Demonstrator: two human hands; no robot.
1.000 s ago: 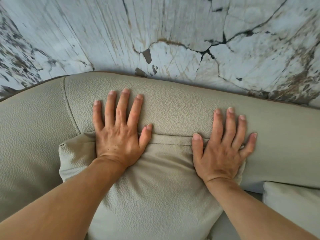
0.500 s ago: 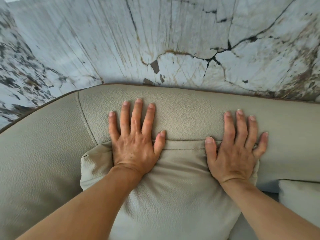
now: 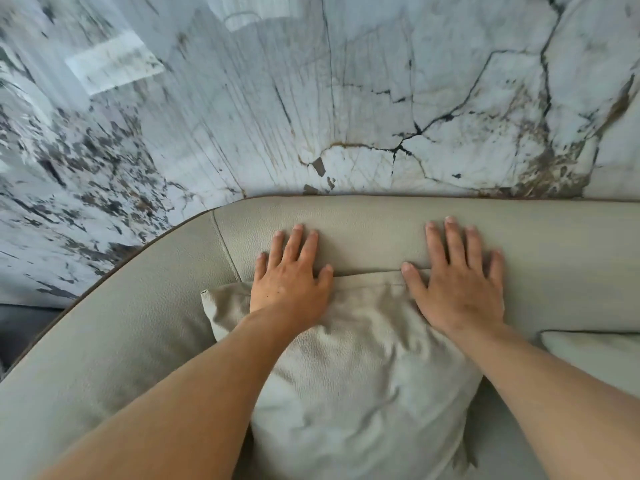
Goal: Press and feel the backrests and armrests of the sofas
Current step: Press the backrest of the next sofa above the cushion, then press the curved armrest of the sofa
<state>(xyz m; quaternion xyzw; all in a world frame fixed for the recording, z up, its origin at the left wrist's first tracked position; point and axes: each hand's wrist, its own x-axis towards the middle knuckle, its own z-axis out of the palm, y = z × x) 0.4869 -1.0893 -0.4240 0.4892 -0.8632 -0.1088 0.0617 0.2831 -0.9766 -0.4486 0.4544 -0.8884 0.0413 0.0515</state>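
Note:
A beige leather sofa backrest point(image 3: 374, 233) runs across the middle of the view and curves down at the left into an armrest point(image 3: 114, 327). A matching loose cushion point(image 3: 360, 382) leans against the backrest. My left hand point(image 3: 289, 285) lies flat with fingers spread, its palm on the cushion's top left edge and its fingertips on the backrest. My right hand point(image 3: 457, 282) lies flat the same way on the cushion's top right edge, fingers apart on the backrest. Neither hand holds anything.
A white marble wall point(image 3: 346, 98) with dark veins stands right behind the sofa. A second pale cushion point(image 3: 595, 355) lies at the right edge. A strip of dark floor point(image 3: 20, 327) shows at the far left beyond the armrest.
The view has tilted up and shifted, so hands and sofa sit lower and further right in the frame. Both hands stay pressed flat in the same places on cushion and backrest.

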